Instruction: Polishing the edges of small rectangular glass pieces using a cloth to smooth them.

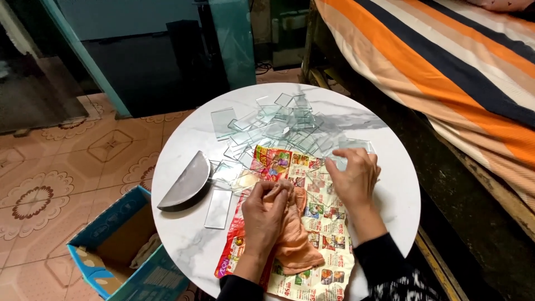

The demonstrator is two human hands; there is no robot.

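Below, my left hand [266, 207] grips a peach cloth [292, 239]; my right hand [352, 177], fingers spread, presses a glass piece [334, 163] near the counter [184, 245] edge.

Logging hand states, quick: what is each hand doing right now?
Left hand: closed on the peach cloth.
Right hand: open, fingers spread flat on a glass piece.

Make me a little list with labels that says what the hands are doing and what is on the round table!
Left hand: presses an orange cloth on the flyer
Right hand: rests on a clear glass piece
Under the hands: colourful paper flyer
Table: round, white marble look
Far side: pile of glass pieces
Left of hands: half-round mirror piece, glass strip
Floor: open blue cardboard box
Right: striped bed cover
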